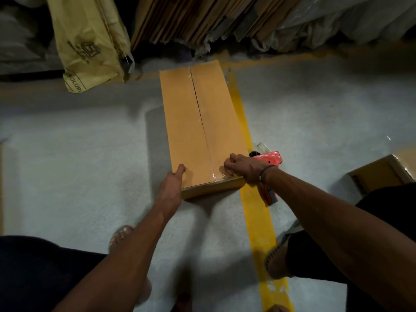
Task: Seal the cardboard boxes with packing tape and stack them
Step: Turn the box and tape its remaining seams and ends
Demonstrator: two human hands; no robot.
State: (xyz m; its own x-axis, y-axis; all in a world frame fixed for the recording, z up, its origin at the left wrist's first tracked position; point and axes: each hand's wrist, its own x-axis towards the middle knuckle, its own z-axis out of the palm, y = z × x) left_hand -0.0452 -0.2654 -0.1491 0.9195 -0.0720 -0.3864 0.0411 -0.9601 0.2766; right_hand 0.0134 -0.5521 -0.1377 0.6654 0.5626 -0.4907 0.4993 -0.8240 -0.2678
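Down at the bottom, two dark-clothed knees and sandaled feet rest on the pale grey floor (78,165), and two bare arms reach forward from them. A wide yellow line (256,221) is painted on the floor and runs under the right side of the scene. Just past the knees, the left hand (172,184) rests on the near left corner of the cardboard box (189,122), with its thumb on the top and the other fingers hidden down the side, so how they lie cannot be told. The right hand (242,168) sits on the near right part of the box top, its fingers curled under and pressing on the clear tape (215,174) at the near edge. A dark band goes round that wrist. Right behind the right hand, a red tape dispenser (269,159) lies on the floor just beside the box. The box is long, lies flat on the floor, and has its flaps shut with shiny tape along the middle seam. Off to the right is another brown box (380,174). Farther back, a yellow bag (87,43) and flat cardboard sheets (191,16) lean in a row.
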